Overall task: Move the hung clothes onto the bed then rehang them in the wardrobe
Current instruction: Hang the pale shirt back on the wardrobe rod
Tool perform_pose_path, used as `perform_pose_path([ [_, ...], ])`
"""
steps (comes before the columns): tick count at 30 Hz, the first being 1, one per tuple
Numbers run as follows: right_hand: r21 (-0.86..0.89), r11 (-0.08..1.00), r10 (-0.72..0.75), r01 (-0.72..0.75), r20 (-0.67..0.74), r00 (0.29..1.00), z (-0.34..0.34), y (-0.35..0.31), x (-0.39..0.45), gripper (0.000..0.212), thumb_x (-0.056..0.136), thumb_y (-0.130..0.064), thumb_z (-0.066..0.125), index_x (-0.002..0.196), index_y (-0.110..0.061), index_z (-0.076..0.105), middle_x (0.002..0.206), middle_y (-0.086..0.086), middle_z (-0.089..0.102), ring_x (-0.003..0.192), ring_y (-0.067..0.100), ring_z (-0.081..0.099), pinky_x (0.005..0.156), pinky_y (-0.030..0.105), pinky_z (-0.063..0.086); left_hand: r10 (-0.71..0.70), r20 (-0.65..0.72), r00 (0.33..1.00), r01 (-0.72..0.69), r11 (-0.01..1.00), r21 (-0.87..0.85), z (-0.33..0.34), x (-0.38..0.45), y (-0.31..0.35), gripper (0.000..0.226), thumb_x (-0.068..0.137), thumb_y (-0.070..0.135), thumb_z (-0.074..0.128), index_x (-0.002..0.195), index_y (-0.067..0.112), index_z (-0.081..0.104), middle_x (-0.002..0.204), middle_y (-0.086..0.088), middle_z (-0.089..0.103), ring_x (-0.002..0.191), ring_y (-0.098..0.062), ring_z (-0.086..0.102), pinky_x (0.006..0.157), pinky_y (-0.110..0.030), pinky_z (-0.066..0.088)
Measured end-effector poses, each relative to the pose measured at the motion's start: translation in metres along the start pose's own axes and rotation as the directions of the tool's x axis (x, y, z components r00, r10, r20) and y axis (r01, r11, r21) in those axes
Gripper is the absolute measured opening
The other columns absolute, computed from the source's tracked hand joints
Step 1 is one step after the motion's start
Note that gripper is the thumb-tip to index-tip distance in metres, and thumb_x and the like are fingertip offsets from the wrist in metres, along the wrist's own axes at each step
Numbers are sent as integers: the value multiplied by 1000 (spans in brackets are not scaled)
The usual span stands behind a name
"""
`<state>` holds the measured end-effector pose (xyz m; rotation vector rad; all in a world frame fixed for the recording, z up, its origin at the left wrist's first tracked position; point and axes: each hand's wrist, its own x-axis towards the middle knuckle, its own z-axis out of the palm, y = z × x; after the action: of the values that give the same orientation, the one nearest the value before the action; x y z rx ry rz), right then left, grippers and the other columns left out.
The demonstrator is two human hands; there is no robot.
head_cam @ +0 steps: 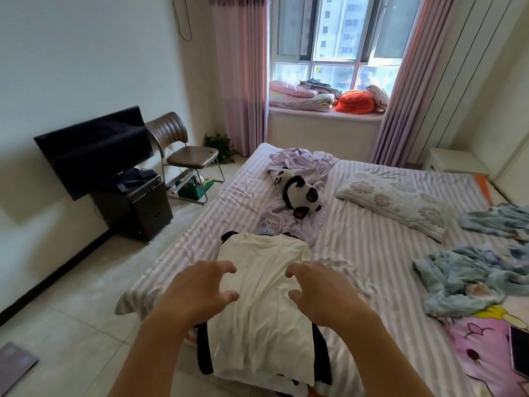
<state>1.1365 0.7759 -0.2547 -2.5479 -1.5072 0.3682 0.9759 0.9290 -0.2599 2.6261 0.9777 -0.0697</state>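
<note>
A cream-white shirt [263, 310] lies flat on top of a small pile of hung clothes at the near corner of the striped bed [372, 247]. Dark garments [204, 356] show under its edges. Clear hangers [264, 227] stick out at the pile's far end. My left hand [200, 290] hovers over the shirt's left side, fingers spread and loosely curved, holding nothing. My right hand [317, 293] hovers over its right side in the same pose. The wardrobe is out of view.
A panda plush [297, 193] lies on a crumpled lilac sheet [300, 164] mid-bed. A floral pillow [395, 202] and blue-grey blankets [469, 276] lie to the right, a dark phone [519, 353] near the right edge. A TV [94, 150], black cabinet [137, 207] and chair [186, 156] stand left.
</note>
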Motion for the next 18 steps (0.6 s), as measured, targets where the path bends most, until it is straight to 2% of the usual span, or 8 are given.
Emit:
perform_pose_path([
  [7, -9, 1000, -5, 5, 18, 1000, -15, 42, 90, 31, 99, -30, 52, 129, -21, 53, 129, -2, 57, 120, 19, 54, 94, 36, 45, -15, 2, 1000, 15, 1000, -10, -4, 102, 3, 49, 88, 47, 66, 134, 36, 53, 123, 7, 64, 111, -10, 61, 95, -33, 48],
  [18, 13, 991, 132, -132, -24, 991, -1, 63, 245, 25, 97, -27, 52, 120, -18, 57, 120, 0, 61, 111, 21, 57, 90, 37, 49, 30, -2, 1000, -30, 999, 42, -3, 282, -37, 40, 91, 44, 62, 130, 34, 57, 125, 9, 63, 112, -12, 61, 94, -35, 49],
])
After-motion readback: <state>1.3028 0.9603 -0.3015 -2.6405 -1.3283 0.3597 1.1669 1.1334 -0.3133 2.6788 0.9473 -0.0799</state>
